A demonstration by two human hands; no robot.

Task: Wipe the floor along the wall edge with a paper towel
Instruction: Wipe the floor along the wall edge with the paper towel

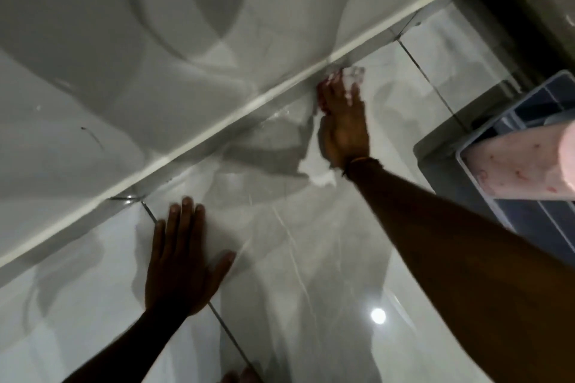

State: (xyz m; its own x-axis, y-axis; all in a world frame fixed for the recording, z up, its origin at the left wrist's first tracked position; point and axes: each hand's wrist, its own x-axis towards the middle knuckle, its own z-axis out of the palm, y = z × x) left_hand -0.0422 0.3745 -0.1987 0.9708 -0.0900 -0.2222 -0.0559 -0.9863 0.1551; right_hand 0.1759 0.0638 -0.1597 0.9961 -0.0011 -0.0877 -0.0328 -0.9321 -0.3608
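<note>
Paper towel (317, 165) is pinned flat under the right hand (343, 124), w/ a crumpled white end poking out past the fingertips (337, 84) at the wall edge and a torn-looking flap trailing back by the wrist. Nearest the camera, left hand (180, 261) lies open, palm down, fingers spread on the glossy floor tile (311, 258), holding nothing; prob just bracing. Further out, right hand presses the towel down w/ fingers extended rather than clenched round it. Beyond its fingertips runs the white skirting strip (217, 124) and then the wall (124, 40). To the right of that hand sits a bluish plastic bin (529, 227). Towel looks thin, soft, light, likely to tear or bunch if damp, so best kept under a flat palm near its middle, pressure even, edges tucked in.
</note>
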